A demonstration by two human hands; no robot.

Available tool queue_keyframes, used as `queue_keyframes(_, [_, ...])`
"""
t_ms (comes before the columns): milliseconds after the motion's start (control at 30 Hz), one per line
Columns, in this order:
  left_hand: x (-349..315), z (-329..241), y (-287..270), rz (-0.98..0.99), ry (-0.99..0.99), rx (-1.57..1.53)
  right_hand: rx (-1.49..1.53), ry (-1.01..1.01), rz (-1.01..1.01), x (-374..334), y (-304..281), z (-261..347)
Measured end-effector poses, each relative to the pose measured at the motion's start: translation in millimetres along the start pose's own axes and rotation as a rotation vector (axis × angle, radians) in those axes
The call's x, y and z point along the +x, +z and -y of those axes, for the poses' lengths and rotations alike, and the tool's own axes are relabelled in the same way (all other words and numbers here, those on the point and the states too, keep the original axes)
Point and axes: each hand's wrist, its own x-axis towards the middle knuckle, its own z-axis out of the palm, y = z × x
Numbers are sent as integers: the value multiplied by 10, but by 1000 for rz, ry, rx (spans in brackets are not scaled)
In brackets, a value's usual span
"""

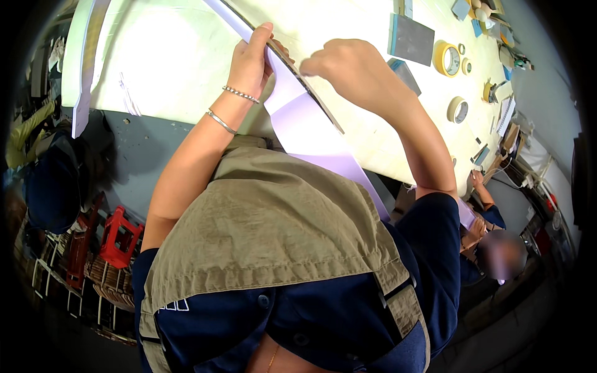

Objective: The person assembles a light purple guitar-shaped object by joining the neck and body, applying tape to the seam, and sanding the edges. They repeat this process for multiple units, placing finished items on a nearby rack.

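A long, thin lilac panel point(307, 118) with a dark edge runs slantwise from the top of the view down toward my apron. My left hand point(252, 59) grips it near its upper part, thumb on the near side and fingertips showing beyond the dark edge. Just right of that edge, my right hand point(348, 68) is closed, its fingers curled and slightly blurred. Whatever it may hold is hidden, and I cannot tell if it touches the edge.
On the pale table point(168, 56) at the right lie a dark grey square block point(411, 40), a grey pad point(405, 77), a yellow tape roll point(447, 59) and a white tape roll point(458, 109). A red stool point(120, 237) stands lower left. Another person's hand point(476, 231) is at far right.
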Motion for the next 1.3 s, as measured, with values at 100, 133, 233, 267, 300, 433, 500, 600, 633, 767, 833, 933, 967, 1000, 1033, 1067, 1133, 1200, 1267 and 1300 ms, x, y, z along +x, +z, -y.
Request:
queue_keyframes(100, [27,19,-28,3,2,22,-34,18,-38,23,37,25])
queue_keyframes(133, [27,17,-27,-5,3,17,-58,14,13,1,25,26])
queue_keyframes(233, [16,14,-7,-22,0,8,-95,-1,120,-120,-37,37])
queue_keyframes(267, [10,7,-3,-27,1,10,-81,-14,122,-138,-41,34])
queue_keyframes(300, [7,4,3,-27,0,16,-69,-20,122,-157,-43,38])
queue_keyframes(433, [11,2,-1,-13,0,21,-26,1,32,-77,-5,8])
queue_keyframes(500, [24,9,-16,-12,-5,26,-36,3,3,-68,25,12])
queue_keyframes(600, [25,28,-14,-21,9,35,-74,-3,111,-163,-38,41])
queue_keyframes(633, [25,26,-12,-30,7,38,-24,3,111,-197,-51,16])
queue_keyframes(767, [25,17,-2,-33,-5,19,437,280,22,-325,18,-35])
queue_keyframes(833, [22,14,-3,-24,-13,6,691,453,-10,-439,186,-29])
queue_keyframes(933, [-4,4,4,-20,-17,18,861,619,184,-635,320,-19])
queue_keyframes(967, [-28,-7,14,-18,-10,30,940,669,137,-674,340,3])
queue_keyframes(1000, [-38,-17,26,-12,-6,41,1017,723,87,-732,388,35])
queue_keyframes(1033, [-28,-2,-3,17,-29,57,1094,775,37,-781,438,55])
queue_keyframes(1067, [-10,41,-67,46,-50,72,1112,785,-13,-814,476,61])
queue_keyframes(1133, [-45,90,-69,83,-31,145,1196,827,-77,-840,443,-2])
queue_keyframes(1200, [-193,194,-19,97,45,260,1293,852,-240,-880,488,-85])
queue_keyframes(1267, [-273,266,-131,240,-2,450,1099,940,-328,-867,478,-207])
queue_keyframes(1300, [-323,277,-129,263,24,521,1002,979,-371,-837,489,-251])
